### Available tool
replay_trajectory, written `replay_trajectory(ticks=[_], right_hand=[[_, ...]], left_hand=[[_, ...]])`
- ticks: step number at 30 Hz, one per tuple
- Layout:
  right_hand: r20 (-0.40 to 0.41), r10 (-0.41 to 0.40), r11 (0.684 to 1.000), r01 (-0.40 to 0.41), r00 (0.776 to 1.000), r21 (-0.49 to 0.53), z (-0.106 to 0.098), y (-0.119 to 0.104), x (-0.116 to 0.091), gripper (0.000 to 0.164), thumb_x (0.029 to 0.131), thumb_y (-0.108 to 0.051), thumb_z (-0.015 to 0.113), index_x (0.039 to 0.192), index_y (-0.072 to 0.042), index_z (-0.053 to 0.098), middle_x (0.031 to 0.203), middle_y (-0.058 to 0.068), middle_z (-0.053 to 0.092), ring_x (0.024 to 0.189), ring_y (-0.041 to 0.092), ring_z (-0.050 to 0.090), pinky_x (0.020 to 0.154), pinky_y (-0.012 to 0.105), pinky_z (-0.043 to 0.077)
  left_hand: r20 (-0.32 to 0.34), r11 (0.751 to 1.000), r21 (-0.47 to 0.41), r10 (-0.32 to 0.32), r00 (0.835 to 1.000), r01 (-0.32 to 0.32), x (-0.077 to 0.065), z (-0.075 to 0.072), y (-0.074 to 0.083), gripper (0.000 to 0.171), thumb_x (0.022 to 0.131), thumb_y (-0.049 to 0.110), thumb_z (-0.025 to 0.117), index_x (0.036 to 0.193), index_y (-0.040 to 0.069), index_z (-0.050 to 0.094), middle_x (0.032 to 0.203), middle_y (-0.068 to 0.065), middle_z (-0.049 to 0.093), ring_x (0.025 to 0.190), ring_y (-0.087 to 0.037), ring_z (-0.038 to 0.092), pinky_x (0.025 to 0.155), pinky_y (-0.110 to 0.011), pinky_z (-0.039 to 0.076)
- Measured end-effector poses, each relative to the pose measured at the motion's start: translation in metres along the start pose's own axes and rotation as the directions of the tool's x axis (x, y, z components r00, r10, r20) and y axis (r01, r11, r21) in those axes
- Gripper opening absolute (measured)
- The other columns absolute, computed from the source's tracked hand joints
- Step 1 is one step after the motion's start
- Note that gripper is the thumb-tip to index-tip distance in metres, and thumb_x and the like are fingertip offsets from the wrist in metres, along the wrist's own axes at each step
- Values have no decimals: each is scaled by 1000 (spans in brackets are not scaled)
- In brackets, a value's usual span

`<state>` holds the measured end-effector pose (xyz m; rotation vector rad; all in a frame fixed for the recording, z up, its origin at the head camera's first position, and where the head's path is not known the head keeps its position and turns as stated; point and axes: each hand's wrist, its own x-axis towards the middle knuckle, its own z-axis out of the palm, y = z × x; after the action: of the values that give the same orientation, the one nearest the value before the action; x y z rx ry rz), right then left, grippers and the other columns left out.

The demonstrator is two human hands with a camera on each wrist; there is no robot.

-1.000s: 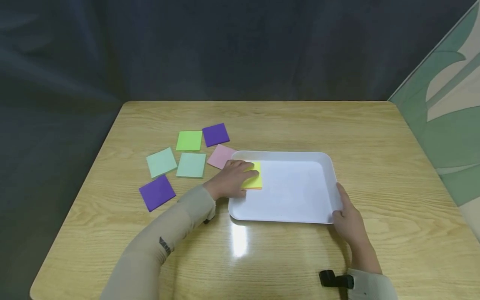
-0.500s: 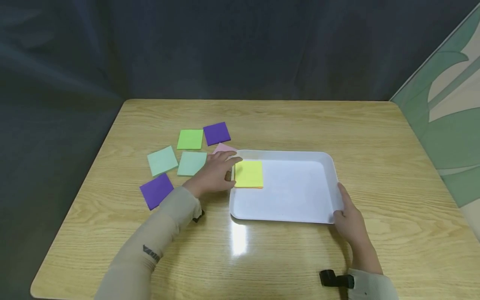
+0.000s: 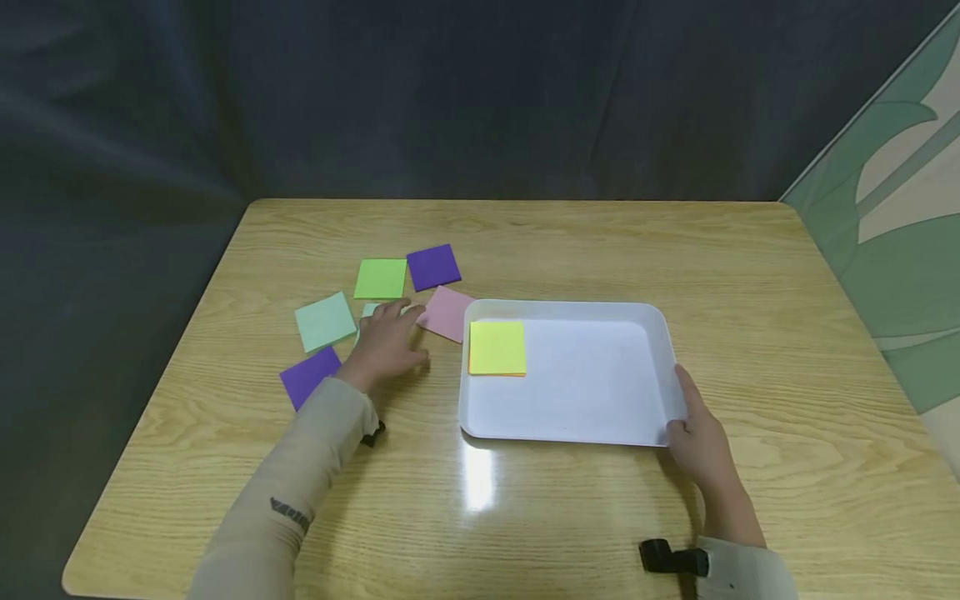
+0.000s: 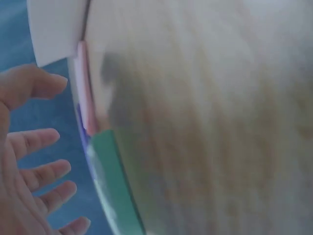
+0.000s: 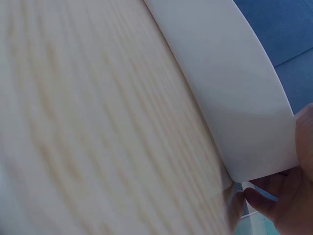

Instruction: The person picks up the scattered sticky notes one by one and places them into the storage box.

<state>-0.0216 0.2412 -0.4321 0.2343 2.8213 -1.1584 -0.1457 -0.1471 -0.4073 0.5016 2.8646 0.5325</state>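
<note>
My left hand [image 3: 384, 346] hovers over a mint sticky note pad [image 3: 369, 309], which it mostly covers in the head view. Its fingers are spread and hold nothing; in the left wrist view they stand apart from the pads. Just to its right lies a pink pad [image 3: 446, 313], beside the white tray [image 3: 592, 375]. Inside the tray's left end sits a yellow pad [image 3: 497, 348], with an orange edge showing beneath it. My right hand [image 3: 703, 437] grips the tray's right rim near the front corner, thumb on top; the right wrist view shows its fingers at the tray's corner.
Left of the tray lie a second mint pad [image 3: 326, 322], a lime green pad [image 3: 380, 278], a purple pad [image 3: 433, 267] at the back and another purple pad [image 3: 309, 377] partly behind my left wrist. All rest on a wooden table [image 3: 525, 517] with a dark curtain behind.
My left hand has let go of the yellow pad in the tray and moved left, past the pink pad, over the mint one. The right hand and tray stay put.
</note>
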Motion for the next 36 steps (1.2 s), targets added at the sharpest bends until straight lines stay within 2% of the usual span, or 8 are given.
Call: replay_trajectory(ticks=[6, 10, 15, 19, 24, 32, 36], right_hand=[[-1, 10, 1000, -10, 1000, -4, -1, 0, 0, 73, 76, 7, 29, 139, -15, 0, 136, 36, 16, 107, 44, 33, 79, 58, 34], [0, 17, 1000, -17, 1000, -3, -1, 0, 0, 73, 76, 7, 29, 139, -15, 0, 136, 36, 16, 110, 45, 32, 79, 58, 34], [3, 23, 1000, -23, 1000, 3, -2, -1, -1, 73, 76, 7, 29, 139, -15, 0, 137, 35, 15, 104, 43, 33, 79, 57, 34], [15, 32, 999, -32, 999, 10, -2, -2, -2, 73, 76, 8, 29, 139, -16, -1, 137, 35, 14, 110, 43, 31, 81, 58, 33], [23, 30, 1000, -30, 999, 9, -2, -2, -2, 73, 76, 8, 29, 139, -15, -1, 137, 35, 14, 115, 45, 29, 83, 59, 33], [22, 36, 999, -37, 999, 12, -1, -2, -3, 74, 77, 9, 30, 139, -17, 0, 137, 34, 14, 109, 43, 32, 81, 57, 34], [19, 37, 999, -37, 999, 15, -2, -3, -3, 74, 77, 9, 30, 139, -17, 0, 138, 34, 14, 113, 43, 30, 82, 58, 34]], left_hand=[[-14, 998, 7, -57, 998, 57, -2, 3, -9, 68, 72, 30, 60, 129, 4, 35, 135, -27, 29, 120, -43, 22, 90, -65, 25], [0, 994, 10, -105, 994, 105, -2, 4, -12, 69, 73, 31, 59, 130, 1, 32, 135, -29, 26, 121, -45, 19, 91, -68, 24], [13, 986, 35, -162, 987, 162, 1, 6, -15, 70, 74, 32, 58, 130, -1, 31, 136, -29, 26, 121, -46, 19, 91, -68, 24], [10, 980, 53, -193, 981, 193, 5, 6, -16, 72, 73, 33, 58, 130, -1, 29, 135, -29, 26, 120, -46, 20, 90, -68, 25], [2, 975, 61, -214, 977, 214, 9, 7, -17, 72, 72, 34, 57, 129, -1, 30, 131, -28, 31, 115, -46, 24, 86, -66, 29], [3, 969, 51, -240, 971, 240, 15, 6, -19, 64, 75, 34, 54, 125, -1, 35, 125, -26, 35, 109, -42, 26, 84, -63, 32], [2, 969, 51, -243, 970, 243, 18, 6, -18, 59, 75, 33, 53, 121, -2, 39, 118, -25, 38, 103, -40, 28, 80, -57, 37]])
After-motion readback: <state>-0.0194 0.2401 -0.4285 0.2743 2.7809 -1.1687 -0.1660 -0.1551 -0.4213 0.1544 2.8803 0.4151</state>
